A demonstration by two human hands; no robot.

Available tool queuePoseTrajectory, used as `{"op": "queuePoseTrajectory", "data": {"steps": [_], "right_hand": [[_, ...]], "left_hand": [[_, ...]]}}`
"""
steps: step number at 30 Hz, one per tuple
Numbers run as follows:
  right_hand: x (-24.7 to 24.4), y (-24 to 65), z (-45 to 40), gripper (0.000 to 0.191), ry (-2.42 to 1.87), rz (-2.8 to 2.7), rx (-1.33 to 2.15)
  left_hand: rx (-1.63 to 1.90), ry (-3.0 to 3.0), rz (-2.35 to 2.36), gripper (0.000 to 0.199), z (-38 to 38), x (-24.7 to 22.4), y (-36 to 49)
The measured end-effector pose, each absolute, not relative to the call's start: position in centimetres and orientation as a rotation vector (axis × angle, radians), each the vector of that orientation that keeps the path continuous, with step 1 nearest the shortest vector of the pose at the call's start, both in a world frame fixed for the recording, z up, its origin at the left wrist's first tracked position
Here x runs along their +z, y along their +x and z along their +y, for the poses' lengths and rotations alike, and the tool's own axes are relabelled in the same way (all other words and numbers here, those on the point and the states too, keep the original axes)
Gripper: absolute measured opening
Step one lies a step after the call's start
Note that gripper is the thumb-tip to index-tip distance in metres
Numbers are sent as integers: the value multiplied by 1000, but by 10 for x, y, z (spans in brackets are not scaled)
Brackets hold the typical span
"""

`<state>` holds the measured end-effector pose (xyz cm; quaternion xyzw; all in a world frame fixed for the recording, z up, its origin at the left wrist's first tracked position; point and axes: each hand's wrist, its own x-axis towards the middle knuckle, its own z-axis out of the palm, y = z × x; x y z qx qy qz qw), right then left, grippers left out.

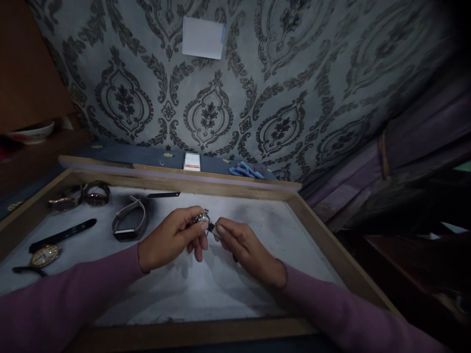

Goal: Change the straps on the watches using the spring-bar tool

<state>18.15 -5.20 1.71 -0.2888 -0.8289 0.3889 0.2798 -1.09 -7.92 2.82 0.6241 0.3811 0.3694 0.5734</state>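
Above the middle of the white tray floor, my left hand [180, 234] is closed round a small silver wristwatch [202, 218], thumb and fingers pinching its case. At the watch's lower right edge is a short dark strap piece [211, 228]. My right hand [243, 242] pinches the outer end of this piece, and its fingertips hide the rest. Whether the strap is joined to the case I cannot tell. Left of my hands lies a grey-banded smartwatch [128, 228], its band looped upright. Behind it rests a loose black strap [164, 195].
A wooden frame [221, 182] borders the tray. At its left are two dark bracelet watches [96, 194] and a gold-faced watch [44, 255] with black straps. A small white and red box [192, 162] and blue cloth [246, 170] sit behind the rim, before a patterned wall.
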Motion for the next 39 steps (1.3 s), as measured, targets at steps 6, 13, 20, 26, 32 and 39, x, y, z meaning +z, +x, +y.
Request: {"op": "queuePoseTrajectory", "data": {"steps": [6,13,20,26,32,39], "right_hand": [[19,180,-50,37,-762,-2148,1325],[14,187,-49,22,-762,-2454,664],[13,184,-51,21,-780,-2402,689],[13,175,-54,35,-802,-2177,982],[13,175,-55,38,-810,-2124,1079],[15,175,-55,37,-819,-2152,1016]], "left_hand": [[880,1574,942,25,-81,27,-12],[790,1416,916,34,-78,28,-11],[829,1296,860,41,-76,28,-10],[896,1343,878,39,-75,26,-9],[923,1411,901,33,-77,25,-9],[917,1417,900,33,-78,27,-8]]}}
